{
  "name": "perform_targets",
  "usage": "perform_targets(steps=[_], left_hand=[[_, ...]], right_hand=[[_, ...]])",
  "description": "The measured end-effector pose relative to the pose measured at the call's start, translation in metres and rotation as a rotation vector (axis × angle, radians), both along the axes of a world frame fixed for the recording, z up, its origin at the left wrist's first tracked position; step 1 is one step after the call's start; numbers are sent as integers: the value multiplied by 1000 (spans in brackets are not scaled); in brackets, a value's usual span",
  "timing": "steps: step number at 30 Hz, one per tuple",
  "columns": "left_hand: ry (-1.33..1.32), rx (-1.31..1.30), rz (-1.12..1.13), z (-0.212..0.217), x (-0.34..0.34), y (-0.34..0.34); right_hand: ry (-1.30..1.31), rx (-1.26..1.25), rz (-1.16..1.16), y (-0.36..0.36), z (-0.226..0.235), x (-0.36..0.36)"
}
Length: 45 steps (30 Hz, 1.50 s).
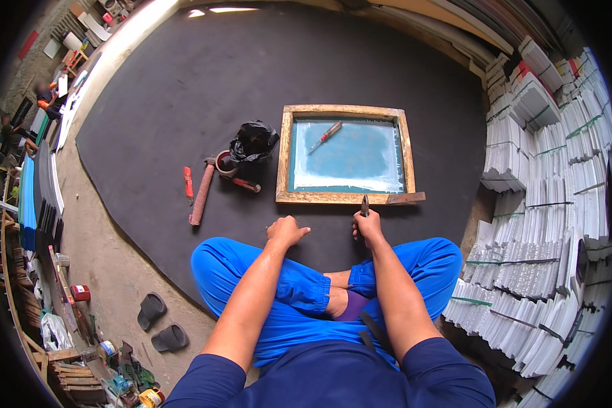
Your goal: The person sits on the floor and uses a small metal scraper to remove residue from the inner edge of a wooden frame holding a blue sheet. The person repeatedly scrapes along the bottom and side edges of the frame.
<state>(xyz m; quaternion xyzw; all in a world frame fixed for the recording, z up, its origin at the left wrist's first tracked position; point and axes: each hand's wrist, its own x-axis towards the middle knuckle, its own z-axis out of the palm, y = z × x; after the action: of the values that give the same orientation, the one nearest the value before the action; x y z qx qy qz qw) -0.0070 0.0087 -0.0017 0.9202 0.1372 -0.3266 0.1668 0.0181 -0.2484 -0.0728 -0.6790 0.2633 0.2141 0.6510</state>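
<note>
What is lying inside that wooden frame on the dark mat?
A red-handled tool lies on the blue-green mesh inside the wooden frame. Whatever is beneath the mesh is hidden.

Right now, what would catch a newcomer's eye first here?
The wooden screen frame with blue mesh lies on the dark mat ahead, a red-handled tool resting inside it. The right hand holds a small tool at the frame's near edge. Stacks of white sheets fill the right side.
</note>
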Motion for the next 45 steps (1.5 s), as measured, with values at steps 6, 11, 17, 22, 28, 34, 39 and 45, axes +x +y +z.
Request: perform_targets(steps=[6, 11, 17, 22, 28, 34, 39, 45], left_hand=[[-328, -200, -72, -7, -6, 0], [-492, -175, -205, -2, -10, -3], [-486, 49, -290, -12, -12, 10], [-454, 101, -191, -10, -12, 16], [-290, 176, -106, 1, -10, 16], [-78, 220, -50, 5, -12, 19], [-135, 188, -74, 14, -9, 6], [-394, -1, -188, -6, -14, -6]], right_hand=[[-88, 13, 262, 23, 10, -25], [-64, 67, 576, 65, 26, -52], [-110, -4, 681, 97, 12, -57], [-33, -23, 762, 106, 25, -49], [100, 11, 871, 109, 19, -44], [164, 43, 765, 96, 25, -50], [125, -114, 548, 51, 11, -36], [55, -428, 405, 1, 20, -2]])
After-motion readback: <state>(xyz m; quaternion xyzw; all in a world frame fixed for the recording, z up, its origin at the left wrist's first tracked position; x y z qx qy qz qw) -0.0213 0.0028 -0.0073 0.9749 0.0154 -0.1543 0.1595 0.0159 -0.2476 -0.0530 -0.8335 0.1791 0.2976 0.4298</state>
